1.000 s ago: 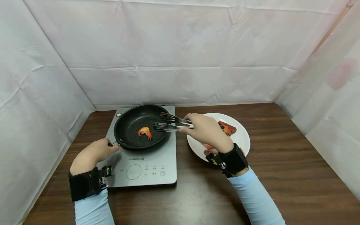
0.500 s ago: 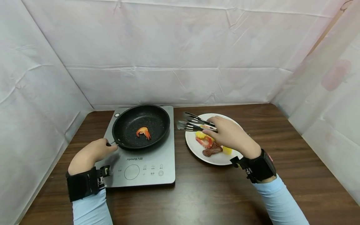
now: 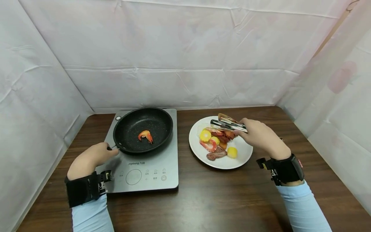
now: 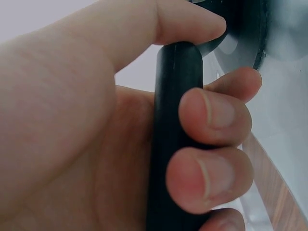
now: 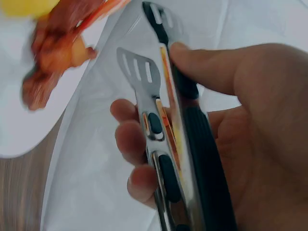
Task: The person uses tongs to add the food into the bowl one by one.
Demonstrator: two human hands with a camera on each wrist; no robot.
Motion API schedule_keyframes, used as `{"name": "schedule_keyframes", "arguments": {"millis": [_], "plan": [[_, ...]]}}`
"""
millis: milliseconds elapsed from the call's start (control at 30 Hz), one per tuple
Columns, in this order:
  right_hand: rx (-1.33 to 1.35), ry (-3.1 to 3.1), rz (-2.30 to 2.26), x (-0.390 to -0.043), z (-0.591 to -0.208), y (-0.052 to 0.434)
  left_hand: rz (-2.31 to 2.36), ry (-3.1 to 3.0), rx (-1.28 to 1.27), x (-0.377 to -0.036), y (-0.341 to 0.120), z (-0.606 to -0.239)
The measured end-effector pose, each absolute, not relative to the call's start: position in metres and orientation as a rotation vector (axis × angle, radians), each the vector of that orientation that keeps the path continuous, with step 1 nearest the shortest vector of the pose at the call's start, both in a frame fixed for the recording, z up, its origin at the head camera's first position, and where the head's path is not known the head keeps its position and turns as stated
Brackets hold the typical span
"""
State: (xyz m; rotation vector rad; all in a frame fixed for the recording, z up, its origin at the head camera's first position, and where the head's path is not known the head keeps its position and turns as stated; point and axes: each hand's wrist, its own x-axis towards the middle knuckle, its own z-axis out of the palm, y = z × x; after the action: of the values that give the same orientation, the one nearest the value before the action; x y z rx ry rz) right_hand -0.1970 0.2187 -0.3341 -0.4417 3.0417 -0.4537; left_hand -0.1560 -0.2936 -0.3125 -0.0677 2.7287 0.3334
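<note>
Both hands work at once: the left hand (image 3: 92,158) curls a firm grip round the pan handle (image 4: 174,139) to steady the pan (image 3: 143,129) on the cooker (image 3: 145,167), while the right hand (image 3: 261,137) squeezes tongs (image 3: 227,124) nearly closed, empty, over the plate (image 3: 240,158) of food on the worktop (image 3: 226,193).

The pan handle (image 4: 173,139) is mostly buried in the left hand (image 3: 90,159); the plate's food (image 5: 57,53) is blurred.
</note>
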Motion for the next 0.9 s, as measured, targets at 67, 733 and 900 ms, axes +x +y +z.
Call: {"name": "schedule_keyframes", "arguments": {"millis": [67,733,900], "plan": [[-0.413,3.044,-0.419,-0.199,-0.335,0.224,0.33,2.731,-0.068,-0.156,-0.293,-0.312],[-0.367,2.811,-0.283,-0.195,-0.333,0.243,0.324,2.725,-0.093,-0.156,-0.292,-0.313],[-0.409,2.815,-0.293,-0.197,-0.337,0.235,0.318,2.727,-0.086,-0.154,-0.291,-0.313]]}}
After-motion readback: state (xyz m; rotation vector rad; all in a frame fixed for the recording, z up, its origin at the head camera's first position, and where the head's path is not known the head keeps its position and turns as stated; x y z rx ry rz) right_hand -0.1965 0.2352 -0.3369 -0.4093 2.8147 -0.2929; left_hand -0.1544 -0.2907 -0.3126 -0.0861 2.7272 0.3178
